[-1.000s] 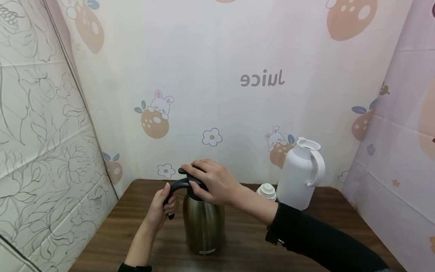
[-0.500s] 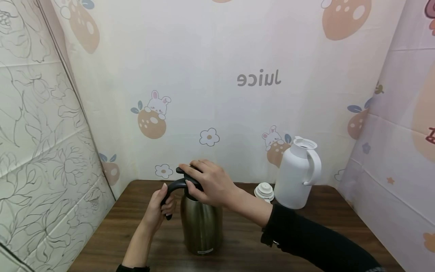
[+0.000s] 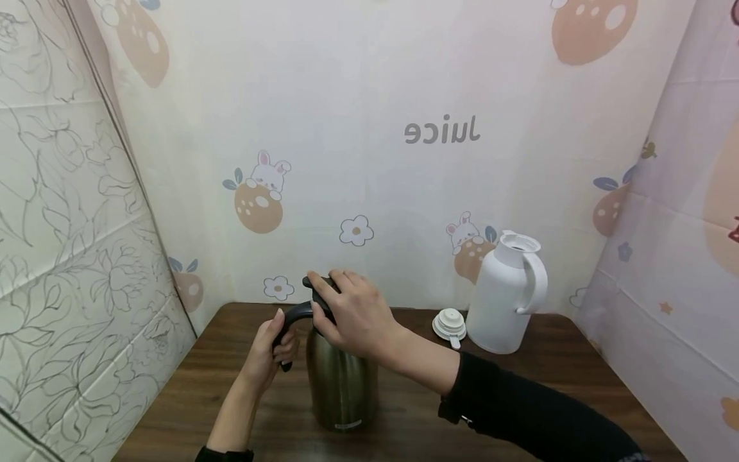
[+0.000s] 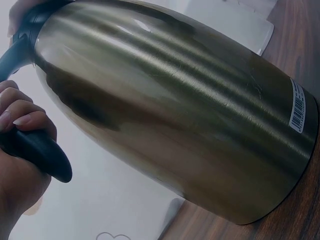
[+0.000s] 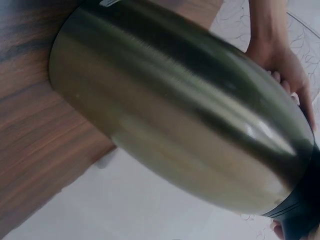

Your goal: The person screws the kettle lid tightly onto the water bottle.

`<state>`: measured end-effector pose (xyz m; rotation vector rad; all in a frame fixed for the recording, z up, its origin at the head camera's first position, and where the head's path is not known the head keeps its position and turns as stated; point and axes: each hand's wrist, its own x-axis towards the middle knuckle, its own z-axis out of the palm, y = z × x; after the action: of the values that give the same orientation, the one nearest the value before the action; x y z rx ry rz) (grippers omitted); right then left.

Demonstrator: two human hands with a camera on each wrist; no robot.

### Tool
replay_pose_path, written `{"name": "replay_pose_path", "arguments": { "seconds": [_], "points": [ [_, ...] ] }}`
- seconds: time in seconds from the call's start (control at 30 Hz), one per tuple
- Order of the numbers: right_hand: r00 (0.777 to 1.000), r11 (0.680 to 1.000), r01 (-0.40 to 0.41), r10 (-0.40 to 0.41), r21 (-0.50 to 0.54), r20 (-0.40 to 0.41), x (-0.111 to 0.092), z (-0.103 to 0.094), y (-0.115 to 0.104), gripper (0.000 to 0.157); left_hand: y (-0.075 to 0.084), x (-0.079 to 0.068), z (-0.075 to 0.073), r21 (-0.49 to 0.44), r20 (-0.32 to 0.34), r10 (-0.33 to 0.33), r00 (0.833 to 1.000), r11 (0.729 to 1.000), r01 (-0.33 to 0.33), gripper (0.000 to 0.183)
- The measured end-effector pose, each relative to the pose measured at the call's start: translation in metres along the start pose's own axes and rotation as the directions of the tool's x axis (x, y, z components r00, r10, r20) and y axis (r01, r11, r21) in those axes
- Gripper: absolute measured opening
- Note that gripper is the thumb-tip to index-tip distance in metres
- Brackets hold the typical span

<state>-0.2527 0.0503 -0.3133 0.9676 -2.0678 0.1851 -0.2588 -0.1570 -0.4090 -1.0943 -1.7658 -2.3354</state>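
Observation:
A brass-coloured metal thermos jug stands upright on the wooden table, in front of the person. Curled round its black handle are the fingers of my left hand, thumb on top. My right hand grips the black lid from above, its thumb at the near side and fingers over the far side, hiding much of it. In the left wrist view the handle's lower end pokes out below the fingers, and a barcode label shows near the jug's base.
At the back right of the table stands a white jug with its top uncovered and handle facing right. A white stopper lies beside it on the left. Patterned cloth walls enclose the table at the back and sides.
My right hand has shifted and turned slightly on the lid. More of the white stopper shows above the right forearm. The left hand keeps its hold and the metal jug stays in place.

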Motion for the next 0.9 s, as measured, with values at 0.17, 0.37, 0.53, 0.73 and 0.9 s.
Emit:
{"name": "replay_pose_path", "arguments": {
  "seconds": [0.17,0.37,0.53,0.73,0.9],
  "points": [
    [0.999,0.999,-0.032,0.031,0.006,0.042,0.002,-0.006,-0.001,0.050,0.001,0.002,-0.001,0.005,0.001,-0.001,1.000,1.000,0.001,0.055],
    [0.989,0.996,-0.027,0.015,0.081,0.150,0.003,-0.017,0.003,0.051,0.001,0.002,-0.002,0.004,0.017,0.011,1.000,1.000,-0.011,0.054],
    [0.983,0.993,0.019,-0.040,0.118,0.179,0.004,-0.018,0.015,0.053,0.000,0.003,-0.001,0.005,0.010,0.002,1.000,1.000,-0.002,0.055],
    [0.973,0.955,0.209,-0.224,0.209,0.052,0.006,-0.007,0.037,0.052,-0.002,0.002,0.000,-0.002,0.009,0.001,1.000,1.000,-0.001,0.055],
    [0.939,0.905,0.332,-0.343,0.264,-0.007,0.007,0.000,0.048,0.051,-0.002,0.001,0.000,-0.006,0.016,0.016,1.000,1.000,-0.016,0.054]
  ]
}}
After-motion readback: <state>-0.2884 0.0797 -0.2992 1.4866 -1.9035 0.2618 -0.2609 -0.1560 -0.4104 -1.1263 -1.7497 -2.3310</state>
